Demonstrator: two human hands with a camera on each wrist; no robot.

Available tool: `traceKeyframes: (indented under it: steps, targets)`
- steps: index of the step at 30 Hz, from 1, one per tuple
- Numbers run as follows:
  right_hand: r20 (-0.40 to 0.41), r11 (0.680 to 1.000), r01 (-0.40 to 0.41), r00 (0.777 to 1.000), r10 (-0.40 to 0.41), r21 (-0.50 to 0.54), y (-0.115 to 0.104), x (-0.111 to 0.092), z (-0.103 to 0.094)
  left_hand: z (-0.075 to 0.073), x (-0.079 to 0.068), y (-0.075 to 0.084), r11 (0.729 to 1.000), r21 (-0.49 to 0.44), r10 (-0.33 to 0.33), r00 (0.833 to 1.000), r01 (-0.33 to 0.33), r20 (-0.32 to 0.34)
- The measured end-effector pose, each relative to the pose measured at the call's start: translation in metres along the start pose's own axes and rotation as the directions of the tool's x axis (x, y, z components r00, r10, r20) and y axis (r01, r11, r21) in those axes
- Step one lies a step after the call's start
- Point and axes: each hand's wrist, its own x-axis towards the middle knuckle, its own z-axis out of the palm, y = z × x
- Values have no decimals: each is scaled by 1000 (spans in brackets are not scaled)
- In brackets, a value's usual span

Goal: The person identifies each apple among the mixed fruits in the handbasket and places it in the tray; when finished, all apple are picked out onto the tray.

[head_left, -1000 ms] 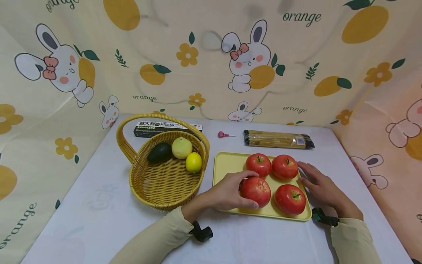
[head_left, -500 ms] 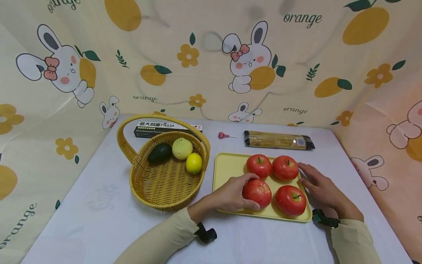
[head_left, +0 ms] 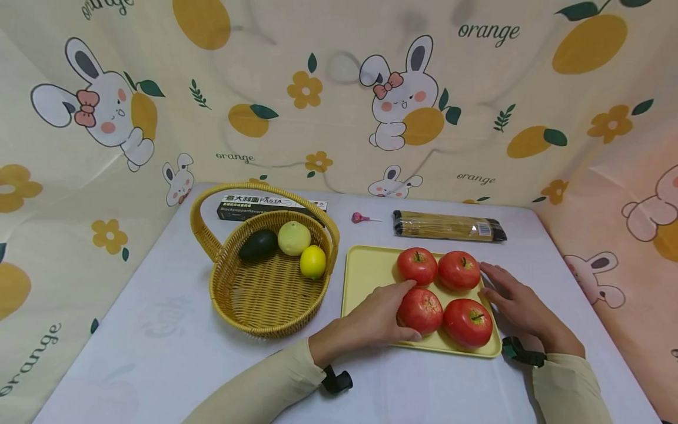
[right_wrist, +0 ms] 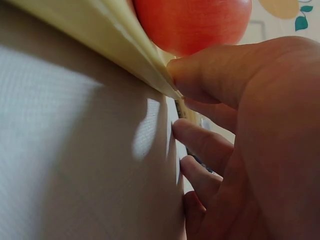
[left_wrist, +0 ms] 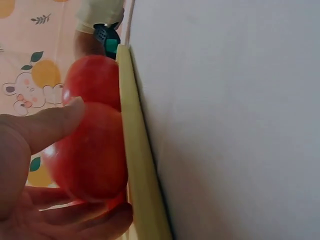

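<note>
Several red apples rest on a yellow tray (head_left: pixel 365 259) on the table. My left hand (head_left: pixel 371 318) holds the front-left apple (head_left: pixel 420 311) from its left side, thumb at the front and fingers curved round the back. In the left wrist view, this apple (left_wrist: pixel 92 155) sits between thumb and fingers, against another apple (left_wrist: pixel 92 82). My right hand (head_left: pixel 521 303) rests at the tray's right edge, fingers loosely extended and holding nothing. In the right wrist view, its thumb (right_wrist: pixel 200 72) lies at the tray rim (right_wrist: pixel 135 45), just below an apple (right_wrist: pixel 195 22).
Left of the tray stands a wicker basket (head_left: pixel 265 321) with a tall handle, holding a dark green avocado-shaped fruit (head_left: pixel 258 245), a pale green round fruit (head_left: pixel 293 238) and a lemon (head_left: pixel 313 262). Behind are a pasta box (head_left: pixel 238 209), a lollipop (head_left: pixel 358 218) and a noodle pack (head_left: pixel 450 227).
My left hand and the front-left apple have shifted slightly right, bringing that apple closer to the front-right one. My right hand has stayed at the tray's edge.
</note>
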Motion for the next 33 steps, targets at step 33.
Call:
traceKeyframes:
  steps: [33]
  targets:
    - [-639,773,236,450,-624,-588,-124,-93,-137,-310,-218,-47,865,457,296,526,206,-797]
